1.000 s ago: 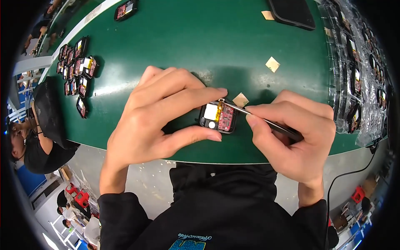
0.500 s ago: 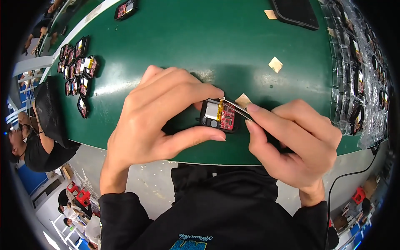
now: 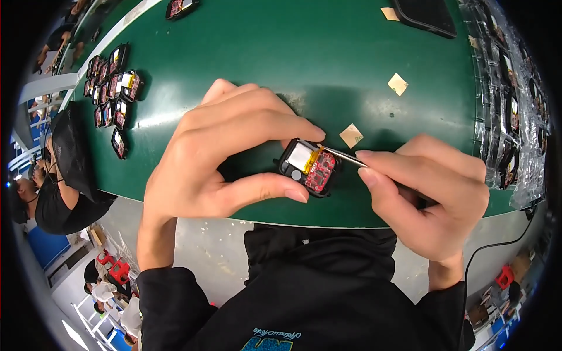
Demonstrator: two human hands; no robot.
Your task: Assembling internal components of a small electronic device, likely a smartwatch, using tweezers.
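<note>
Between the thumb and fingers of my left hand (image 3: 225, 152) sits a small black device housing (image 3: 309, 168). Inside it are a red circuit board, a silver-white battery cell with yellow tape along one edge, and a round grey part. My right hand (image 3: 430, 196) pinches a pair of metal tweezers (image 3: 346, 157). Their tips touch or hover just over the housing's upper edge, near the yellow tape; I cannot tell which. A small beige square of paper (image 3: 351, 136) lies on the table just beyond the tweezers.
On the green table (image 3: 263, 52), a cluster of similar opened housings (image 3: 114, 88) lies at the left. Another housing (image 3: 180, 8) sits far back. A black flat case (image 3: 424, 16) and beige squares (image 3: 397, 84) lie back right. Clear plastic trays (image 3: 503, 105) with more units line the right edge.
The housing has turned slightly clockwise in my left hand. My right hand has shifted a little to the right, and the tweezers now look closer together and lie flatter.
</note>
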